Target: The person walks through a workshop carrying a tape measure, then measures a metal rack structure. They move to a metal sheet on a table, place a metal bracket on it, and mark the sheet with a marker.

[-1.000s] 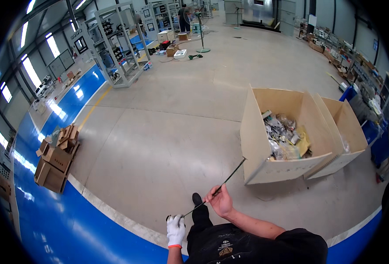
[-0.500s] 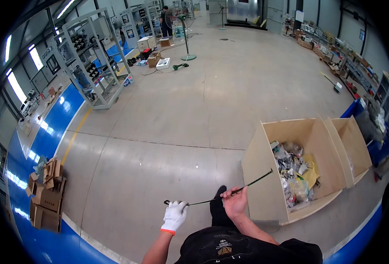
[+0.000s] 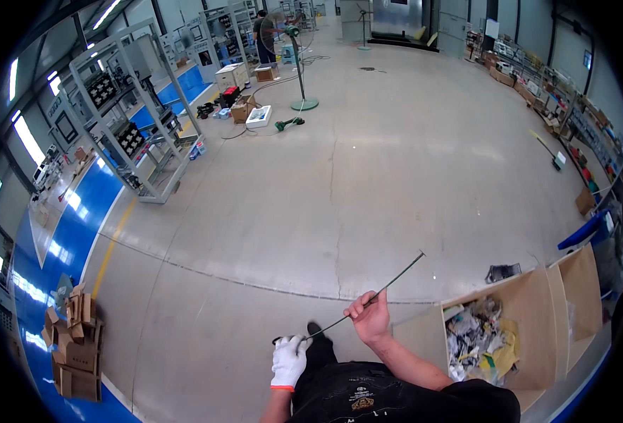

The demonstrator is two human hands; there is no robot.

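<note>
A long, thin dark-green rod [image 3: 402, 271] with a small crosspiece at its far tip slants up to the right in front of my body. My left hand [image 3: 288, 362], in a white work glove with an orange cuff, is closed around its lower end. Farther up, my bare right hand [image 3: 371, 319] grips the rod near its middle, fingers curled and palm partly turned up. The rod's far tip sticks out over the floor, apart from the wooden bin. The glove hides part of the rod's lower end.
A wooden bin [image 3: 543, 338] of plastic and paper waste [image 3: 477, 335] stands at my right. Flattened cardboard boxes [image 3: 79, 338] are stacked at left. Ahead are a grey metal frame [image 3: 155, 197], a green standing fan [image 3: 303, 104] and a power tool [image 3: 288, 124]. A person [image 3: 263, 39] stands far off.
My view has shifted forward; the bin now sits lower and nearer at my right. Both hands keep hold of the rod, which slopes more steeply upward.
</note>
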